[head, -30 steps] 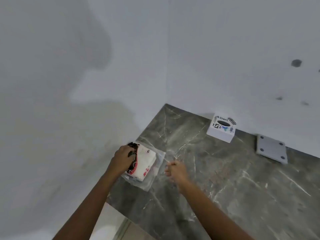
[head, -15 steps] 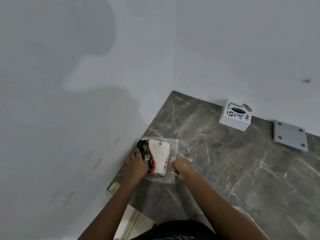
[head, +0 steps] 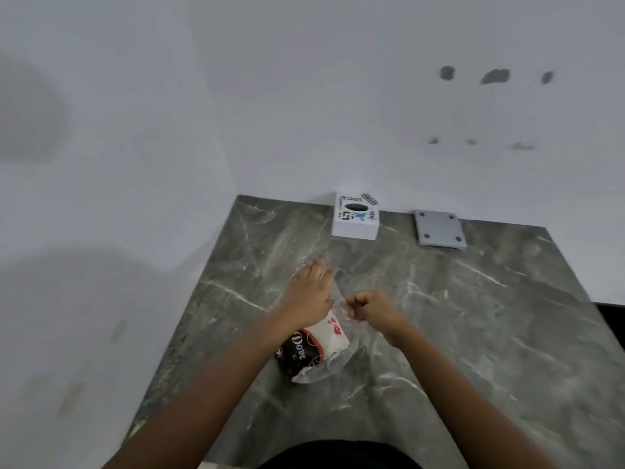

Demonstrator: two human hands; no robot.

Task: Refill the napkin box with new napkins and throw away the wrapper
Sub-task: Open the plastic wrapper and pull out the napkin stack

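On the grey marble counter (head: 473, 316), my left hand (head: 309, 292) lay spread, pinning the napkin pack (head: 313, 346), while my right hand (head: 370, 308) pinched its wrapper (head: 341, 306), presumably to tear it; napkin box (head: 355, 216) waited by the wall.

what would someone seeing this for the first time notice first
The two bare hands meeting mid-counter over a napkin pack in clear plastic: the left hand presses flat on its far end, while the right hand is closed and pinches the clear wrapper beside it. Next, the white napkin box with a dark oval slot stands against the far wall, with a grey square plate lying to its right on the dark marble counter.
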